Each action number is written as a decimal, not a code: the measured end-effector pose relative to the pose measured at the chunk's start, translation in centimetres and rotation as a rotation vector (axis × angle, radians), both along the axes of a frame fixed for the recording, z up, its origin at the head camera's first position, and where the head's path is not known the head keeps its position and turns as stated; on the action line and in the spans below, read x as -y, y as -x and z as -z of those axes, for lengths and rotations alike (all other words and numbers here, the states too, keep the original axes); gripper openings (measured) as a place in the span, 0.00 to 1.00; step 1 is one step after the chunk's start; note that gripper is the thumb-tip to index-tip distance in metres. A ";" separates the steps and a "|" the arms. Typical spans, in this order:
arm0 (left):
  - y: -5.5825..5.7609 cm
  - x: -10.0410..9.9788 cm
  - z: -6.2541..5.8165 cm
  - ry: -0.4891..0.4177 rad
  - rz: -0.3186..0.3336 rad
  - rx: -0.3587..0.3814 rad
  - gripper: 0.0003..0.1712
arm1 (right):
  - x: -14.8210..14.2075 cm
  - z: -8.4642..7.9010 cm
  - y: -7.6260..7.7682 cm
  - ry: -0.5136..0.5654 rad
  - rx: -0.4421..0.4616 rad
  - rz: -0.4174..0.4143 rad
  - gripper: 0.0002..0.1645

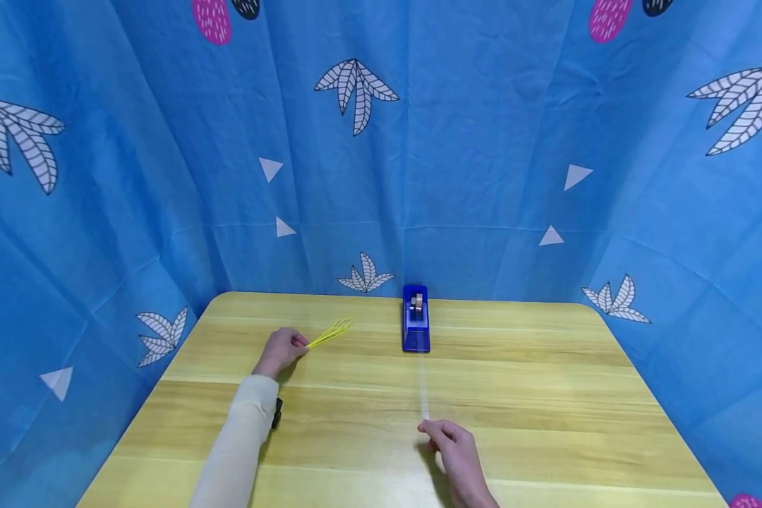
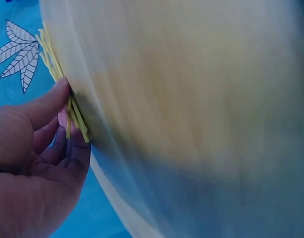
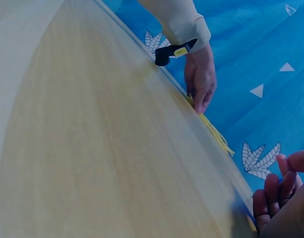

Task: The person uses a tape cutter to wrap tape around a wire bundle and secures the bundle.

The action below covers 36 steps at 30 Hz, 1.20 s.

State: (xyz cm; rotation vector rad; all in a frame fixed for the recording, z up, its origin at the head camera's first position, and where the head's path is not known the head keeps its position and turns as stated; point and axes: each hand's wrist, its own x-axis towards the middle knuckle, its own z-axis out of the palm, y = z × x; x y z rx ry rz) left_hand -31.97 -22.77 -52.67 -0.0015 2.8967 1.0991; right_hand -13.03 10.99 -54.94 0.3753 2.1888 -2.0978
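My left hand (image 1: 282, 351) pinches one end of a bundle of thin yellow cord (image 1: 331, 332) on the left half of the table. In the left wrist view the thumb (image 2: 47, 104) presses the yellow strands (image 2: 53, 62) against the fingers, and their ends stick out on both sides. A blue tape dispenser (image 1: 415, 340) stands at the table's back edge, right of the cord. From it a strip of clear tape (image 1: 423, 395) stretches toward the front. The right hand (image 1: 457, 451) pinches the strip's free end between thumb and forefinger.
The wooden table (image 1: 546, 395) has rounded back corners. A blue patterned curtain (image 1: 470, 155) hangs close behind it and along both sides. On the left wrist sits a black camera (image 3: 164, 54) on a strap.
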 end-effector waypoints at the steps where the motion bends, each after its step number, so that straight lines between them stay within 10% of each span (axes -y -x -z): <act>1: 0.1 0.1 0.0 0.007 0.003 0.003 0.07 | 0.0 0.0 0.0 -0.001 0.002 0.000 0.19; 36: 0.1 0.0 -0.3 0.200 0.128 0.040 0.07 | -0.3 0.5 0.3 0.010 0.030 -0.005 0.18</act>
